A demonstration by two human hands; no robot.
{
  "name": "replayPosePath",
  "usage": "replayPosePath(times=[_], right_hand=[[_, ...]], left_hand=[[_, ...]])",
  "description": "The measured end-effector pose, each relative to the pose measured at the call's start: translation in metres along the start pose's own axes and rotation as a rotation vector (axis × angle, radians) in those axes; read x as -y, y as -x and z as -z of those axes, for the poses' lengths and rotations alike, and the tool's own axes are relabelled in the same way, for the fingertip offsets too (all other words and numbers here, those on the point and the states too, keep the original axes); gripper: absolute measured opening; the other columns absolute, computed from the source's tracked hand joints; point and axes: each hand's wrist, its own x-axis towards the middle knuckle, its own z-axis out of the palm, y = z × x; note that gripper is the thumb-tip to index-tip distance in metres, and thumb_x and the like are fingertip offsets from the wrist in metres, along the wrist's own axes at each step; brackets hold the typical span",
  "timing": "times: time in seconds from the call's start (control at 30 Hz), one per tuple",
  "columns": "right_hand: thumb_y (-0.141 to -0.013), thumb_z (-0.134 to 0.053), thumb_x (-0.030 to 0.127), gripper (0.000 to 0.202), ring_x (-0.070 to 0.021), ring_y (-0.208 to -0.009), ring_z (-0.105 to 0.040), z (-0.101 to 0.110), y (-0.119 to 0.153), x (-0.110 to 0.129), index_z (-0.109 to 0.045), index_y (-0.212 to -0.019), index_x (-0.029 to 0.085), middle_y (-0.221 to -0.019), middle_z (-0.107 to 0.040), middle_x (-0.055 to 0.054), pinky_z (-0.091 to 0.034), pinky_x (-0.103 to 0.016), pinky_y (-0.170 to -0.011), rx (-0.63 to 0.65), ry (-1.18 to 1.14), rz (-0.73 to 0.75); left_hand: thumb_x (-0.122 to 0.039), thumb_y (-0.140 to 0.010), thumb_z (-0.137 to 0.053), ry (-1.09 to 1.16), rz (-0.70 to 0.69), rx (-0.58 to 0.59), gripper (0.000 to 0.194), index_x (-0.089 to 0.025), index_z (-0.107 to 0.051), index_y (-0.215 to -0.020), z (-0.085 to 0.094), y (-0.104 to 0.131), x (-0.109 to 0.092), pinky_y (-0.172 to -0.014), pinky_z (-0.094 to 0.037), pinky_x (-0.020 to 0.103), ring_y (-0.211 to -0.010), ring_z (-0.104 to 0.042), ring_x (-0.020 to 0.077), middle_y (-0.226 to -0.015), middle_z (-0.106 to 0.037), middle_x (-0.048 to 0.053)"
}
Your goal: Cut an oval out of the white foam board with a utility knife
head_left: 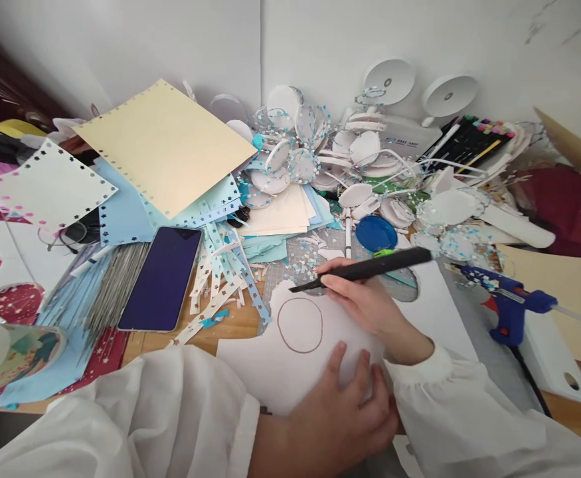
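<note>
Seen from your head camera, dark lettering marks a white box [410, 137] near the wall [180, 40], too small to read. Your right hand [372, 307] grips a black pen-shaped tool [370, 267], fingers pinched close around its lower part, the tip pointing left at the upper edge of a white sheet [290, 380]; whether it touches, you cannot tell from here. Just below the tip, a drawn circle [300, 325] shows on the sheet. Your left hand [346, 413] reaches in from the lower left, laid on the sheet with its fingers spread and gripping nothing. Both wrists emerge from white sleeves.

The sheet lies before you, partly over a grey mat [492, 348], on a wooden bench [141, 344]. A phone [161, 279] lies to the left, a blue glue gun [512, 307] to the right. Behind, white discs [283, 106] crowd against the pale wall, beside star-edged cream card [170, 149] and a cluster of markers [469, 143].
</note>
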Motion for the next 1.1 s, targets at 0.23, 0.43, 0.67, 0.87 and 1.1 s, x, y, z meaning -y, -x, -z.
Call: replayPosePath(times=[0.23,0.43,0.67,0.87,1.1], right_hand=[[-0.073,-0.069,0.048,0.03,-0.0064,-0.046,-0.03,-0.01,0.0,-0.02,-0.06,-0.075,0.019,-0.059,-0.049,0.003,-0.023,-0.023,-0.04,-0.094,0.059,0.082],[-0.075,-0.068,0.041,0.023,-0.0086,-0.047,-0.037,-0.009,0.003,-0.022,-0.06,-0.072,0.02,-0.055,-0.046,0.005,-0.03,-0.024,-0.043,-0.151,0.233,0.167],[-0.076,-0.065,0.037,0.018,-0.0115,-0.052,-0.046,-0.014,0.005,-0.016,-0.06,-0.071,0.021,-0.054,-0.048,0.004,-0.038,-0.025,-0.048,-0.166,0.288,0.198],[-0.075,-0.065,0.035,0.017,-0.0109,-0.051,-0.046,-0.016,0.006,-0.014,-0.059,-0.069,0.02,-0.057,-0.052,0.003,-0.037,-0.024,-0.046,-0.176,0.331,0.25],[-0.074,-0.066,0.03,0.01,-0.0141,-0.06,-0.054,-0.019,0.008,-0.014,-0.062,-0.071,0.021,-0.065,-0.06,0.0,-0.043,-0.026,-0.052,-0.177,0.364,0.311]], left_hand=[[-0.03,-0.093,-0.047,0.034,0.024,-0.031,0.028,-0.027,-0.063,-0.117,-0.002,0.0,-0.002,-0.092,-0.044,0.059,-0.118,-0.053,0.035,-0.121,-0.06,0.007],[-0.032,-0.093,-0.049,0.037,0.03,-0.027,0.028,-0.028,-0.062,-0.118,-0.001,0.0,-0.001,-0.093,-0.044,0.058,-0.118,-0.054,0.0342,-0.121,-0.06,0.007],[-0.027,-0.095,-0.045,0.071,0.009,0.028,0.03,-0.027,-0.061,-0.119,0.006,-0.001,0.003,-0.093,-0.043,0.058,-0.12,-0.053,0.0345,-0.124,-0.058,0.008],[-0.028,-0.094,-0.047,0.067,0.01,0.022,0.03,-0.025,-0.06,-0.121,0.006,-0.002,0.003,-0.092,-0.044,0.057,-0.119,-0.053,0.0339,-0.125,-0.058,0.009],[-0.024,-0.095,-0.042,0.095,0.014,0.018,0.031,-0.024,-0.061,-0.12,0.006,-0.002,0.005,-0.093,-0.045,0.056,-0.119,-0.053,0.0339,-0.124,-0.058,0.008]])
